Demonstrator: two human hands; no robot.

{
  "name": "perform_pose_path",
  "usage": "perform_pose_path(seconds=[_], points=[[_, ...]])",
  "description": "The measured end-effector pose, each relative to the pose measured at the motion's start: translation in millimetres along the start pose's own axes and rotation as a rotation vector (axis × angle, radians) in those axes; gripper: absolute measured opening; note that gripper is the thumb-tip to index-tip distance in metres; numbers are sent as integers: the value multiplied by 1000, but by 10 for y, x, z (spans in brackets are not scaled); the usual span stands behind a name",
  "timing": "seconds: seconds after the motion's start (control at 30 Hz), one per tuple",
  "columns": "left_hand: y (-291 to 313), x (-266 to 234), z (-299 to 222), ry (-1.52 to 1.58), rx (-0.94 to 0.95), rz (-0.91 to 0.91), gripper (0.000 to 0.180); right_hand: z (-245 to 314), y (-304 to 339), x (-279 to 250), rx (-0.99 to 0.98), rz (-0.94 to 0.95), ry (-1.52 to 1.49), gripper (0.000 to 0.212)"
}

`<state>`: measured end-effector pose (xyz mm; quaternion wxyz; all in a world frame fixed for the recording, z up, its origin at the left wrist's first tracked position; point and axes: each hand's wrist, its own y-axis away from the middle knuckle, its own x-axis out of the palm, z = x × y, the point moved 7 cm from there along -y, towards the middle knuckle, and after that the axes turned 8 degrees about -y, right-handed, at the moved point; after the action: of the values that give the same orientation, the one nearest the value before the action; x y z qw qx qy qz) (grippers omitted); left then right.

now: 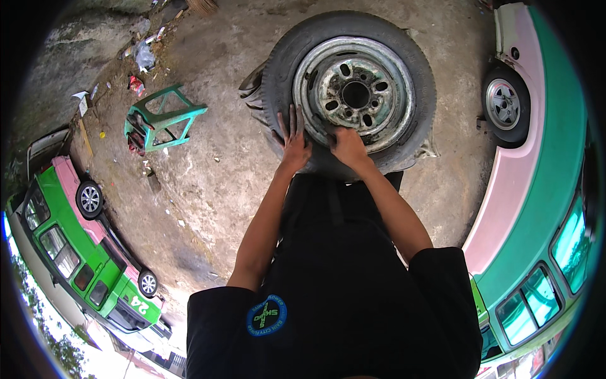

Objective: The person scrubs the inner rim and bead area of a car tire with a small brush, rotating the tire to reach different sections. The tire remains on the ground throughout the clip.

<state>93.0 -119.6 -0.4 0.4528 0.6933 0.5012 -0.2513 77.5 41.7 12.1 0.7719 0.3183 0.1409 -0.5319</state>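
Wheel (356, 112) of black rubber and worn silver metal lies under and ahead of the left hand (295, 144), fingers outstretched, and right hand (347, 145), curled, its grip unclear.

Stool (172, 118) left of wheel (356, 76); vehicle (536, 189) right

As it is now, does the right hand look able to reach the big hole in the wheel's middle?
Probably yes: the right hand is curled at the lower part of the metal rim, with nothing visible blocking it from the hole. The left hand, on the tire, leaves the way free.
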Motion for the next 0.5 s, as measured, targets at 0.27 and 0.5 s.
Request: perform_pose_path(seconds=[0.27, 0.5], points=[[9, -25, -18, -13, 5, 10, 110, -26, 191, -91, -123, -8, -191, 31], [0, 6, 6, -41, 12, 19, 110, -156, -19, 107, 400, 280, -431, 34]])
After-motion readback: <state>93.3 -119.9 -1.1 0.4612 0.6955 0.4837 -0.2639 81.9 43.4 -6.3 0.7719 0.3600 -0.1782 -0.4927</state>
